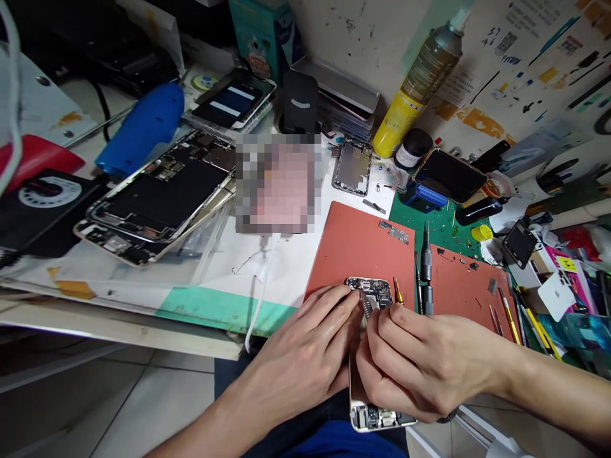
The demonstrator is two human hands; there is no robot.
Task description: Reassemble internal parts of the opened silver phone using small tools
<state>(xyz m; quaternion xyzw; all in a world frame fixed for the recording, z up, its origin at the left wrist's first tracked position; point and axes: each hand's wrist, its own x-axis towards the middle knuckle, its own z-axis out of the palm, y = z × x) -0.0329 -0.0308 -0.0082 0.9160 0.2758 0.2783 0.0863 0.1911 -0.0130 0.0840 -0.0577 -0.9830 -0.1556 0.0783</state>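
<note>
An opened smartphone (379, 416) with a light-coloured frame and bare inner parts lies at the bench's front edge, its lower end jutting over the edge. My left hand (310, 343) is closed along its left side, fingertips pressed at the upper left corner. In my right hand (420, 362), bent over the phone's middle, are grey metal tweezers (366, 304) whose tip reaches among the parts at the upper end. Much of the phone's middle is hidden under my right hand. A red-brown mat (353, 248) lies under the upper end, with a metal shield plate (394, 232) on it.
Dark screwdrivers (426, 261) and a small gold-handled driver (398, 292) lie right of the phone. Further back are a phone frame (353, 166), a yellow spray can (410, 95) and a propped phone (451, 175). Opened phones (167, 184) stack at left beside a white cable (262, 292).
</note>
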